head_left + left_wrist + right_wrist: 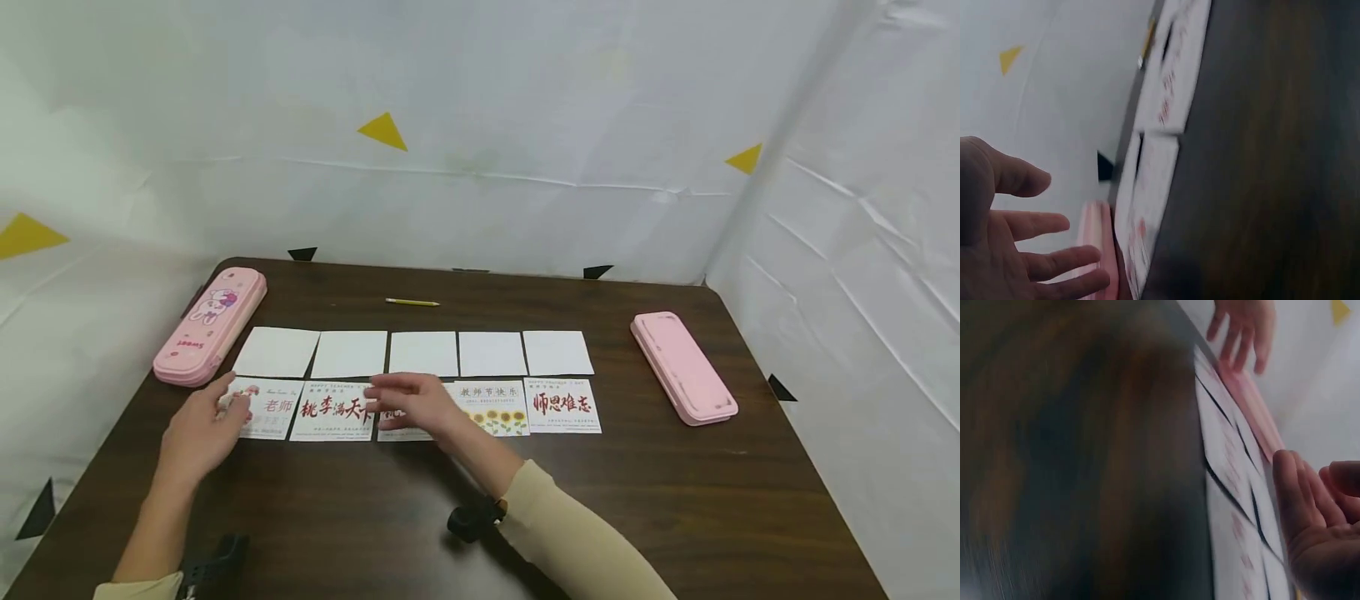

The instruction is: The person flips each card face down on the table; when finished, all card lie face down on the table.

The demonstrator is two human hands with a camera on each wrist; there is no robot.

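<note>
Left hand [198, 432] is at the leftmost printed card [273, 410], right hand [422, 405] partly masks the middle card [408, 435], white cards [423, 353] beyond its fingers [399, 381]!

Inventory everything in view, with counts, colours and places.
table: 1, dark brown, under the cards
plain cards: 5, white, far row
printed cards: 5, white with coloured print, near row
pencil: 1, yellow, beyond the cards
cases: 2, pink, either side of the cards
sheeting: count unclear, white, around table
yellow triangles: 3, yellow, on sheeting
black triangles: several, black, around table edge
sleeves: 2, beige, on forearms
wrist devices: 2, black, at wrists
left hand: 1, bare, at leftmost printed card
right hand: 1, bare, over printed cards
</note>
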